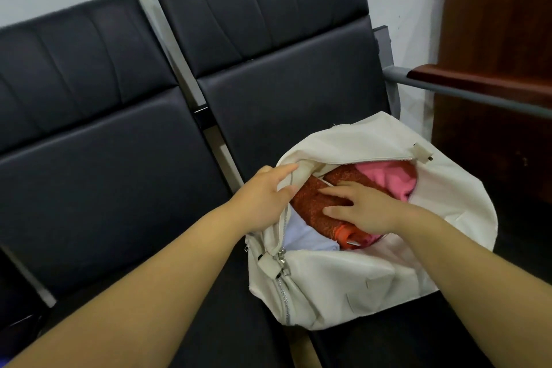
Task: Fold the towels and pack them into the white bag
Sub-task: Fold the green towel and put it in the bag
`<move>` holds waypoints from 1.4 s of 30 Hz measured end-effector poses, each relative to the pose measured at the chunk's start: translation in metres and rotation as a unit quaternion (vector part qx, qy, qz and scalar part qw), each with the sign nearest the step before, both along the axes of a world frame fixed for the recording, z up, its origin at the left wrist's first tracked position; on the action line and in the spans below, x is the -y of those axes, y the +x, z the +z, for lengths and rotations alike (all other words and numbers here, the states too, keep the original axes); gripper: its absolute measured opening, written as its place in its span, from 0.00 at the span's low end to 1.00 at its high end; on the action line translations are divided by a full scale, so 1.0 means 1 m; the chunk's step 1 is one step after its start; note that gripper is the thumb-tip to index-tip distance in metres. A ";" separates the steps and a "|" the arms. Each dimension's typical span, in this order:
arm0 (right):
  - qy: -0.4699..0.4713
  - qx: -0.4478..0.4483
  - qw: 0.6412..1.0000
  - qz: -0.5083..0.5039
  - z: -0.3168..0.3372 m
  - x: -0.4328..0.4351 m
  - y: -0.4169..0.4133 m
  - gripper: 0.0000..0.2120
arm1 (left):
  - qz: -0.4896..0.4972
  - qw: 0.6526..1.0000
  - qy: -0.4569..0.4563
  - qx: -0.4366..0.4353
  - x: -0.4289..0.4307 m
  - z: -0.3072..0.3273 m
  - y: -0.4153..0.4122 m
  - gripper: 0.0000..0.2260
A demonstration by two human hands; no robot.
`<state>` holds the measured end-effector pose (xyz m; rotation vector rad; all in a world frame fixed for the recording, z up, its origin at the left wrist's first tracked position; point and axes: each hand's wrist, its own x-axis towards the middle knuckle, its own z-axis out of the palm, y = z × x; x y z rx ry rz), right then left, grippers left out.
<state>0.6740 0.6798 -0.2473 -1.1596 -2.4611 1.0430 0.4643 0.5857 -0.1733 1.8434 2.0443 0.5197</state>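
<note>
The white bag [343,275] lies unzipped on the right-hand black seat. Inside it I see a folded orange towel [310,203], a pink towel [385,176] behind it and a pale lilac towel [304,236] near the front. My left hand [265,194] grips the bag's left rim and holds the opening apart. My right hand [361,206] lies flat with spread fingers, pressing on the orange towel inside the bag.
A row of black padded seats [104,188] runs left to right against a pale wall. A grey metal armrest [448,90] sticks out at the right. A dark wooden cabinet [501,69] stands beyond it, close to the bag.
</note>
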 end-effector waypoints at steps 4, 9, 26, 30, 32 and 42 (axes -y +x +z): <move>0.061 -0.070 0.995 -0.040 0.026 0.042 0.016 0.22 | -0.002 0.999 0.026 0.037 0.026 0.005 -0.001 0.23; 0.142 -0.144 0.979 -0.037 0.062 0.106 -0.007 0.19 | 0.035 0.997 0.062 0.023 0.099 0.010 -0.025 0.25; 0.087 0.077 0.933 0.339 0.054 0.382 -0.342 0.31 | 0.352 0.929 0.021 -0.111 0.532 -0.021 -0.302 0.24; 0.078 0.073 0.923 0.371 0.041 0.432 -0.423 0.29 | 0.432 0.893 0.031 -0.122 0.591 -0.029 -0.360 0.26; 0.069 0.062 0.926 0.366 0.033 0.449 -0.460 0.30 | 0.466 0.876 0.050 -0.116 0.607 -0.036 -0.381 0.26; 0.014 0.028 0.948 0.316 -0.013 0.458 -0.572 0.35 | 0.486 0.868 0.097 -0.037 0.599 -0.078 -0.432 0.29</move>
